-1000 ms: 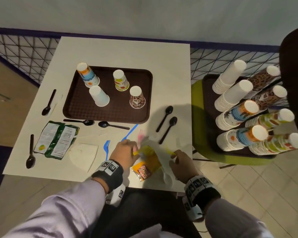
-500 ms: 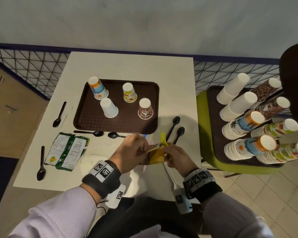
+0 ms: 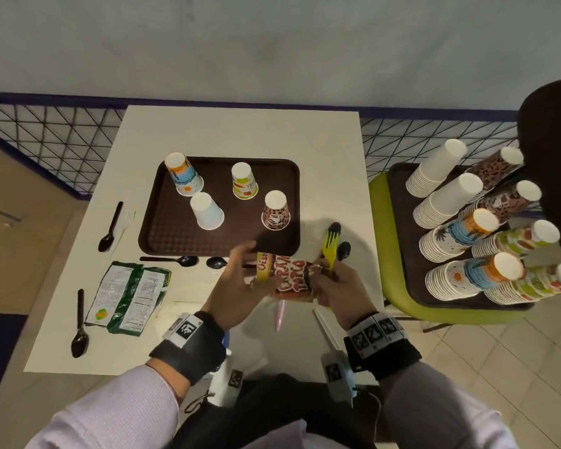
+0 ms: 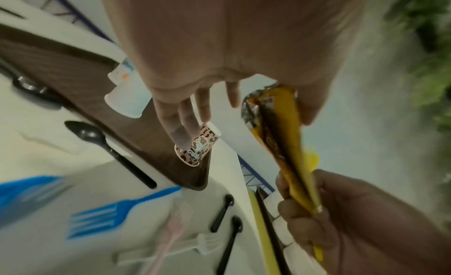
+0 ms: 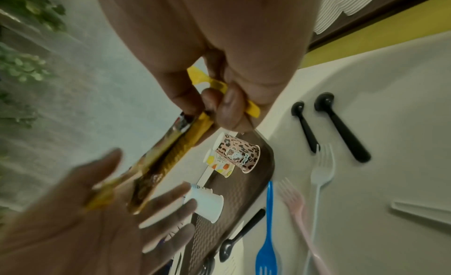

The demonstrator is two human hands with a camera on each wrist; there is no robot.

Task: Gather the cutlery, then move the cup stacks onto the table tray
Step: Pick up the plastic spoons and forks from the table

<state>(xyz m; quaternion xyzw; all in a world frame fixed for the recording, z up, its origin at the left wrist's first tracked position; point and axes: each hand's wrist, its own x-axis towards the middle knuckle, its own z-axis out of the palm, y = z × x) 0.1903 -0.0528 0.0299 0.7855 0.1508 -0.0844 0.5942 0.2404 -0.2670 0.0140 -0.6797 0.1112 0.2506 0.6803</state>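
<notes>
Above the near table edge in the head view, the right hand (image 3: 332, 286) clamps a yellow fork (image 3: 330, 246) together with one end of an orange snack wrapper (image 3: 285, 277), while the left hand (image 3: 237, 283) meets its other end. The slick wrapper could slide the fork out, or a dropped hand could knock the black spoons (image 3: 337, 241) off the table. The cup stacks (image 3: 460, 228) wait on the chair tray, well apart from the table tray (image 3: 175, 228).

From the left wrist, the fingers (image 4: 185, 117) are straight and spread, only the thumb side against the wrapper. A blue fork (image 4: 117, 211) lies below.

From the right wrist, the curled fingers (image 5: 227, 105) pinch fork and wrapper; a pink fork (image 5: 300, 221) lies ungathered.
</notes>
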